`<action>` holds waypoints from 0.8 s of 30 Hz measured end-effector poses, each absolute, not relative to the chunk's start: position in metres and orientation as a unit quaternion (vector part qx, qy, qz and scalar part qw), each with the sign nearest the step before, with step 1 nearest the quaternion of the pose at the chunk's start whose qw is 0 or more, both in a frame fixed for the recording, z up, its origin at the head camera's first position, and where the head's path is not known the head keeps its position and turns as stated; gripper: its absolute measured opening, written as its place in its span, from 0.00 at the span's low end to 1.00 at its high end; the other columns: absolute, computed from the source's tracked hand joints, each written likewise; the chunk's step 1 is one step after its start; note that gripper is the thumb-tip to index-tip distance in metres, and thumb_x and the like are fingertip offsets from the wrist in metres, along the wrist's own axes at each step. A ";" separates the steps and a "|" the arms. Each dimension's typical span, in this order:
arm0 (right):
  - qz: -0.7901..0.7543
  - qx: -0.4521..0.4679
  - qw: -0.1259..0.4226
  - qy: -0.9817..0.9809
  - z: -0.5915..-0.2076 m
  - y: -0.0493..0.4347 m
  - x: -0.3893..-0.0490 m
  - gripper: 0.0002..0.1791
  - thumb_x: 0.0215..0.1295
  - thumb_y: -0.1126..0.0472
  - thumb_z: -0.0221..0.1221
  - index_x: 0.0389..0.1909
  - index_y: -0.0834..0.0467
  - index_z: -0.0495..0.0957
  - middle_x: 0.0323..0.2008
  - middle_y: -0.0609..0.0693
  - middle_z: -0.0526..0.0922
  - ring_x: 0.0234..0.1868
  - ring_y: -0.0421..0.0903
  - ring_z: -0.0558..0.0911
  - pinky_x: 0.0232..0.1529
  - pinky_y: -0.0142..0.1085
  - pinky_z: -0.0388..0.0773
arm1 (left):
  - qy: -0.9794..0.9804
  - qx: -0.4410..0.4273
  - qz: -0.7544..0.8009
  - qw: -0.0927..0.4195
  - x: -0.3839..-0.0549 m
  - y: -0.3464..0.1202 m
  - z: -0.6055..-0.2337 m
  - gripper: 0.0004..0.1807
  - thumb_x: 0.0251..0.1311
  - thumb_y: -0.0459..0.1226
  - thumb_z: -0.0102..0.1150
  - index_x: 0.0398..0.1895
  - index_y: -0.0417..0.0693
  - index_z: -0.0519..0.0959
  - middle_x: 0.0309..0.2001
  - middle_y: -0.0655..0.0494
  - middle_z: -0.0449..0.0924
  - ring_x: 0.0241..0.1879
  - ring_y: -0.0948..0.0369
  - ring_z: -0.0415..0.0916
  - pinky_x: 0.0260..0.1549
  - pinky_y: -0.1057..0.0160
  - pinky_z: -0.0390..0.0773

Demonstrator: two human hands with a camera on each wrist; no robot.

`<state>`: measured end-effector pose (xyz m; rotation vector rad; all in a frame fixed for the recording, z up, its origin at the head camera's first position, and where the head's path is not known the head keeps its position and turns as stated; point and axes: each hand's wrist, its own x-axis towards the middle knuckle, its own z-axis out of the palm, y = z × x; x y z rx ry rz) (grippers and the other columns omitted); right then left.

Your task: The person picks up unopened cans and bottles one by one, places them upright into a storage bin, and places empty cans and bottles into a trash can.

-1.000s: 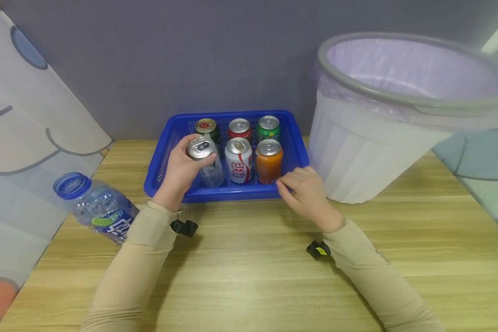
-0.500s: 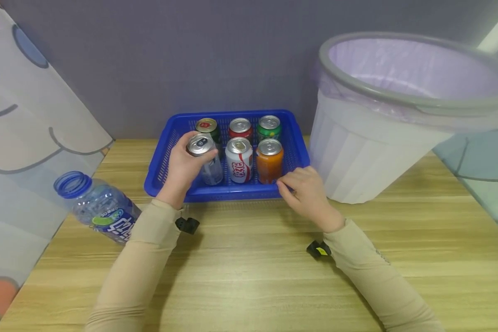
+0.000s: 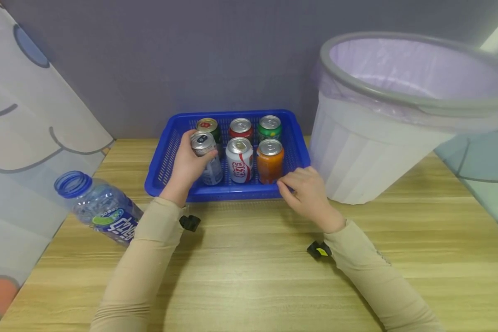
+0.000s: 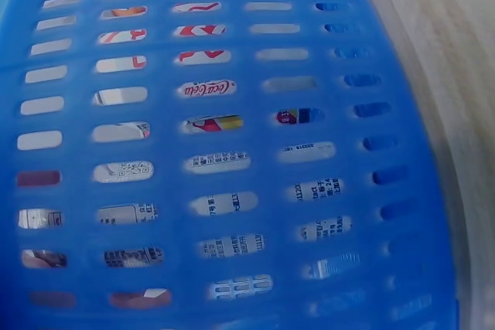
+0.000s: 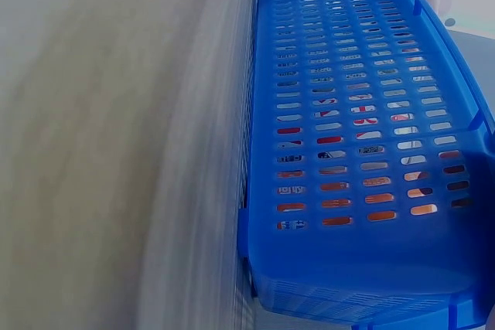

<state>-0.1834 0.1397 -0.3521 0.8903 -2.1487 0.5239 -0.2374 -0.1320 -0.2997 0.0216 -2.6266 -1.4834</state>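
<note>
In the head view, my left hand grips a silver-white drink can at the front left of the blue plastic basket. Its thumb and fingers are around the upper part, and the can leans slightly. Beside it stands a white and red cola can, then an orange can. My right hand rests at the basket's front right corner with loosely curled fingers; I see nothing in it. Through the slots of the basket wall in the left wrist view, printed cans show.
Behind the front row stand a dark green can, a red can and a green can. A tall white bin with a purple liner stands right of the basket. An uncapped blue plastic bottle is beside my left forearm.
My left hand and the gripped can have shifted slightly up and to the right, and the can's printing shows differently. My right hand has stayed in place.
</note>
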 end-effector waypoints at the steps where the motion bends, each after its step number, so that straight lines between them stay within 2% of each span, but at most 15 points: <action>1: 0.205 0.346 0.369 -0.838 -0.352 0.140 -0.183 0.22 0.68 0.52 0.45 0.22 0.59 0.81 0.20 0.49 0.83 0.21 0.46 0.76 0.27 0.40 0.65 | -0.869 0.009 -0.491 0.060 -0.237 -0.132 -0.300 0.41 0.58 0.35 0.61 0.71 0.42 0.49 0.66 0.39 0.61 0.66 0.47 0.61 0.65 0.51 0.60; 5: 0.209 0.345 0.373 -0.835 -0.352 0.140 -0.183 0.22 0.68 0.52 0.45 0.22 0.59 0.81 0.19 0.49 0.82 0.21 0.46 0.76 0.27 0.40 0.65 | -0.869 0.012 -0.490 0.061 -0.237 -0.132 -0.299 0.42 0.58 0.33 0.60 0.71 0.40 0.47 0.68 0.38 0.59 0.67 0.46 0.59 0.66 0.50 0.58; 10: 0.207 0.347 0.380 -0.832 -0.351 0.139 -0.182 0.21 0.67 0.53 0.46 0.22 0.59 0.81 0.19 0.48 0.82 0.21 0.46 0.75 0.27 0.40 0.65 | -0.864 0.021 -0.498 0.076 -0.236 -0.132 -0.300 0.41 0.57 0.35 0.62 0.69 0.38 0.51 0.66 0.39 0.60 0.65 0.48 0.61 0.64 0.51 0.61; 14: 0.204 0.347 0.381 -0.832 -0.350 0.138 -0.182 0.22 0.68 0.52 0.45 0.22 0.59 0.81 0.20 0.49 0.83 0.21 0.46 0.76 0.27 0.40 0.65 | -0.852 0.032 -0.518 0.072 -0.233 -0.135 -0.300 0.41 0.56 0.36 0.63 0.70 0.41 0.52 0.66 0.41 0.62 0.65 0.49 0.63 0.63 0.51 0.63; 19: 0.204 0.346 0.380 -0.833 -0.351 0.138 -0.183 0.22 0.67 0.52 0.45 0.22 0.59 0.81 0.19 0.49 0.83 0.21 0.46 0.76 0.27 0.40 0.65 | -0.842 0.030 -0.534 0.064 -0.231 -0.136 -0.300 0.42 0.58 0.37 0.61 0.71 0.44 0.49 0.68 0.43 0.59 0.67 0.50 0.59 0.65 0.52 0.60; 24: 0.204 0.345 0.377 -0.835 -0.351 0.139 -0.183 0.23 0.68 0.51 0.44 0.22 0.58 0.81 0.19 0.48 0.82 0.21 0.46 0.76 0.27 0.40 0.65 | -0.830 0.016 -0.547 0.107 -0.227 -0.135 -0.300 0.40 0.57 0.36 0.61 0.70 0.43 0.52 0.68 0.43 0.58 0.69 0.52 0.57 0.66 0.54 0.59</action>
